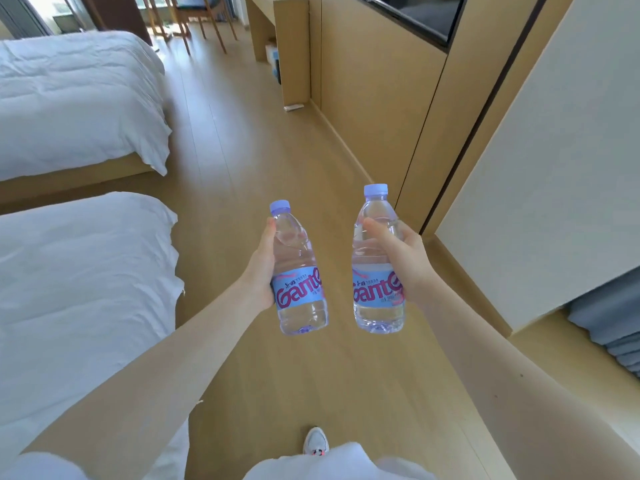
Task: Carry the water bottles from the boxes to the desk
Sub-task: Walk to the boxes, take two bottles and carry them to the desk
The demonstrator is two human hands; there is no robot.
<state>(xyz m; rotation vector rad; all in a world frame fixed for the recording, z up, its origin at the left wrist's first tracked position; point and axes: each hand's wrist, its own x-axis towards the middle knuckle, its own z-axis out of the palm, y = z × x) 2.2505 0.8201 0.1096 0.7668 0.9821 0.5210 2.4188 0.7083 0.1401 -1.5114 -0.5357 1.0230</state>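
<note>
1. Out front at 6 o'clock, over the pale wooden plank floor (242, 150), both bare arms are reaching forward, each carrying one bottle.
2. The left hand (259, 268) is wrapping round the mid-body and label of a clear plastic water bottle with a lilac cap and blue label (299, 292). Its thumb is lying up the near side and the other fingers are hiding behind the bottle.
3. The right hand (405, 258) is gripping a second matching clear plastic bottle (375, 292) round its upper body, thumb crossing the front, fingers curling out of sight behind. This one is sitting at 3 o'clock of the first, apart and not touching.
4. Both bottles are standing near upright, capped and looking full, so I am judging them fairly weighty for their size, with water sloshing if swung.
5. Their walls are looking thin and ribbed. Hard squeezing is likely denting them, and smooth plastic may be slipping if damp.
6. A full wrap at the waist or label band is looking safest, rather than pinching the cap.
7. Two white-sheeted beds are lying at 9 o'clock (69, 289) and 11 o'clock (69, 98).
8. A light wooden counter (263, 5) is showing at 12 o'clock, well ahead, and I am guessing it is the desk. No boxes are showing.
</note>
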